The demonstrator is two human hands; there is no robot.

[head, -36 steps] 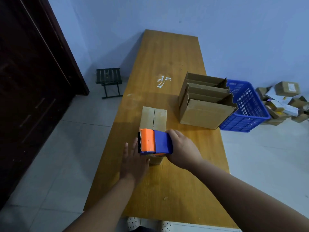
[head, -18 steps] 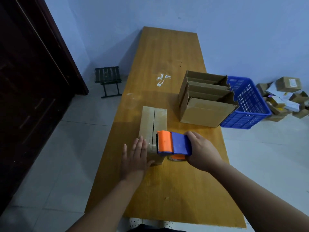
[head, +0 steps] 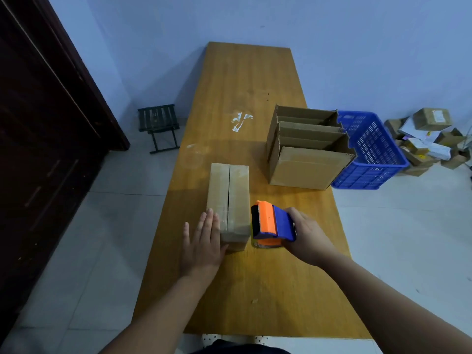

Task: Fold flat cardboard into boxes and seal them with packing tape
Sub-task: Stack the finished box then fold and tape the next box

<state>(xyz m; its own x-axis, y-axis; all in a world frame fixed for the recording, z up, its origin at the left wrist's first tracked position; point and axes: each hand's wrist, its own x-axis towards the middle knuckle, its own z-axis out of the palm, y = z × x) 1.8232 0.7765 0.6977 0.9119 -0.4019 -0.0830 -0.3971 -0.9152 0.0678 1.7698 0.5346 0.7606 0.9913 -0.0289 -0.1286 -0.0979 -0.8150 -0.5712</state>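
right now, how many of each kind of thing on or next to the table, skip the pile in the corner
closed cardboard box: 1
open cardboard boxes: 2, as far as the view shows
tape dispenser: 1
blue plastic basket: 1
folding stool: 1
total: 6

One head-worn view, wide-angle, facing forward and down along the table (head: 245, 80). Right hand (head: 310, 238) gripping the tape dispenser (head: 270, 222) sits near, low-centre. Wall (head: 332, 34) far beyond the grip; edges probably lens-bent.
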